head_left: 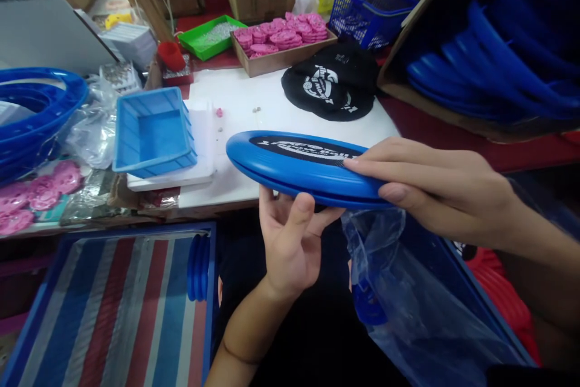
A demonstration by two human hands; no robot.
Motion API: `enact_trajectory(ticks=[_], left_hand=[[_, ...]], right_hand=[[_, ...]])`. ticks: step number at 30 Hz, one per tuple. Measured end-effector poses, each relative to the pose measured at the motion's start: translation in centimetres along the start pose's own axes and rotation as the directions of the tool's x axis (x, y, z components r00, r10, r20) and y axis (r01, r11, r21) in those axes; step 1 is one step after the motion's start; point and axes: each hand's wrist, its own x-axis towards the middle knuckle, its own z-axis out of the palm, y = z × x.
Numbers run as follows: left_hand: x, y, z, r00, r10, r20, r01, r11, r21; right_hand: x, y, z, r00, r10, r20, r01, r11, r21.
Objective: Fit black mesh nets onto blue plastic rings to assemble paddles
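A blue flying disc [294, 165] with a black mesh middle and white print is held level above the front edge of the white work surface. A dark gap runs along its rim. From below, my left hand [292, 242] supports it with fingertips against the underside and thumb near the front rim. At the right edge, my right hand [448, 188] grips the rim, fingers on top and thumb at the side. Behind the disc lies a pile of black printed fabric rounds [335, 82]. An open light-blue tray [154, 130] stands to the left.
Blue rings fill a tilted carton [457, 127] at right and lie stacked [40, 88] at left. Pink pieces [285, 34] sit in a shallow box near a green tray [208, 37] and blue basket [371, 12]. Below is a striped-lined crate [131, 314]; clear plastic [408, 302] hangs at right.
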Motion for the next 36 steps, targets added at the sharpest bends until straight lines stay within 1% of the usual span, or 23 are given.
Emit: enact_trajectory(ticks=[6,10,14,18,23,26,30,33,36], left_hand=[[0.0,0.1,0.0,1.000,0.009,0.016,-0.009,1.000,-0.018],[-0.1,-0.2,0.0,1.000,0.012,0.019,-0.011,1.000,-0.024],[-0.3,-0.6,0.2,1.000,0.007,0.014,-0.006,0.999,-0.037],[-0.4,-0.8,0.3,1.000,-0.011,0.004,0.011,1.000,-0.015],[-0.4,-0.9,0.3,1.000,-0.007,0.019,0.008,0.999,-0.037],[-0.5,-0.9,0.3,1.000,-0.015,0.009,0.015,0.999,-0.028],[-0.5,-1.0,0.2,1.000,-0.018,-0.003,0.018,1.000,-0.006],[-0.6,-1.0,0.0,1.000,-0.009,0.013,0.009,1.000,-0.020],[-0.7,-1.1,-0.1,1.000,-0.010,0.022,0.010,1.000,-0.029]], right_hand=[[0.3,0.0,-0.4,1.000,-0.022,0.006,0.022,0.998,-0.053],[0.3,0.2,-0.3,0.999,-0.034,-0.001,0.034,0.999,-0.039],[0.1,-0.1,-0.2,0.999,-0.030,-0.018,0.029,0.999,-0.031],[-0.2,-0.5,-0.2,1.000,-0.008,-0.019,0.007,1.000,-0.030],[-0.7,-0.4,-0.1,0.998,0.001,-0.055,-0.003,1.000,-0.024],[-1.0,-0.2,0.0,0.999,0.003,-0.049,-0.005,1.000,-0.026],[-1.1,-0.2,0.3,0.999,-0.023,-0.049,0.021,0.999,-0.035],[-1.0,-0.3,0.5,0.996,-0.059,-0.059,0.056,0.997,-0.060],[-1.0,-0.4,0.7,0.996,-0.067,-0.062,0.063,0.996,-0.062]])
